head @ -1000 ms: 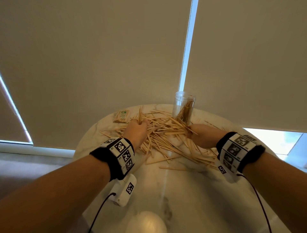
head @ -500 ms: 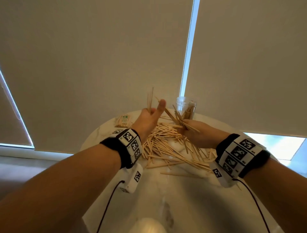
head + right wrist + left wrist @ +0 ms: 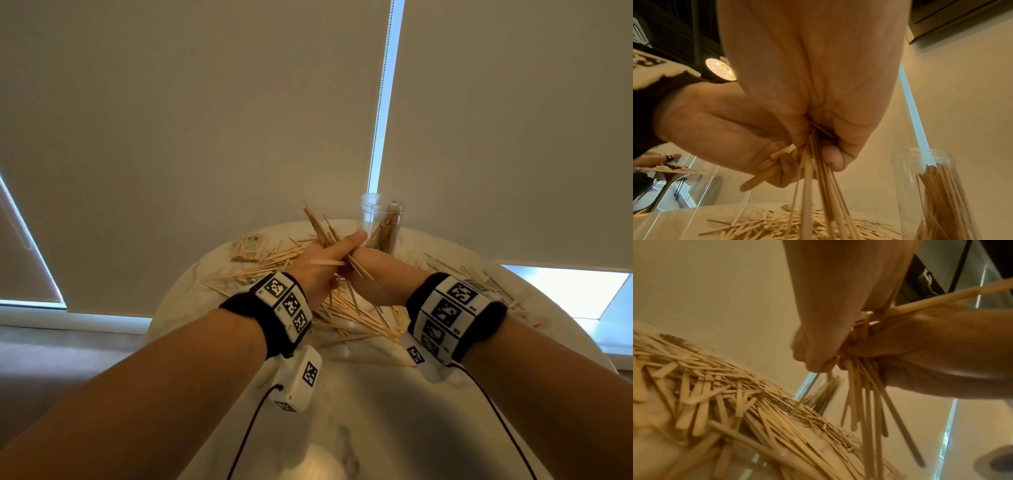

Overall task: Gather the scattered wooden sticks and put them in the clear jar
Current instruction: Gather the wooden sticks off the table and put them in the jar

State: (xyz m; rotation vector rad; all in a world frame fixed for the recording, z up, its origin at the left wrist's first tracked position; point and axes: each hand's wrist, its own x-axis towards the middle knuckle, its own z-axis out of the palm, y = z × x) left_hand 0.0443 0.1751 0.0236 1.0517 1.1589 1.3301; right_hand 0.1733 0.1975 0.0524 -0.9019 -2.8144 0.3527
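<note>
Both hands are up off the worktop now and locked together — a second ago they were apart, each buried in its own side of the pile. Left hand (image 3: 320, 265) has its fingers curled round a fan of sticks, thumb stretched out towards the jar, and the right hand (image 3: 371, 274) is pressed in beside it, fingers wrapped round the same bundle of sticks (image 3: 322, 229). From the right wrist view you can see that bundle hanging down out of the fist in a loose spray, a few short flat ones poking sideways between the fingers — not squared up at all.

So two handfuls have become one, and that reads to me as the gathering step done for this load, with the drop into the jar next. Ragged ends could snag the rim, so a tap to line them up looks wise.

Under the wrists, the marble worktop (image 3: 376, 411) carries a big heap of scattered sticks (image 3: 356, 322), with strays out to the right edge. Plenty left to collect. Just beyond the knuckles stands the clear jar (image 3: 380, 222), upright, partly filled with sticks leaning inside. Off to the left at the far edge lies a small wrapped packet of sticks (image 3: 250, 248).
</note>
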